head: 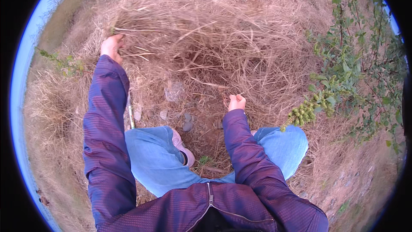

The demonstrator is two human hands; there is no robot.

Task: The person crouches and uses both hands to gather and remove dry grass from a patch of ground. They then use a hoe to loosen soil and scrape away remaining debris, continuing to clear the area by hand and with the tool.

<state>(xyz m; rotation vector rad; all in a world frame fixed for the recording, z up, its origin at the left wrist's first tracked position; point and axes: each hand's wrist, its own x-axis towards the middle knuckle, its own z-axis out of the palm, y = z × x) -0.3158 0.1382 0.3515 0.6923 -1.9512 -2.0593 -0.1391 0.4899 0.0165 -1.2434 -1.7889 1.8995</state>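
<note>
Dry straw-coloured grass (206,35) lies in a tangled mass before me, some of it blurred. At the upper left, my left hand (112,47) is closed on a bunch of dry grass stalks that fans out to the right. My right hand (237,101) is lower and nearer to my knees, its fingers curled around a thin dry stalk at the near edge of the grass. Most of that stalk cannot be made out. Bare reddish soil (206,119) shows between the hands and my feet.
Leafy green branches (344,61) with a greenish seed cluster (302,112) hang at the right, over my right knee. Grey stones (187,125) lie near my shoe (183,145). A thin pale rod (131,114) stands beside my left knee. A small green plant (66,63) grows at the left.
</note>
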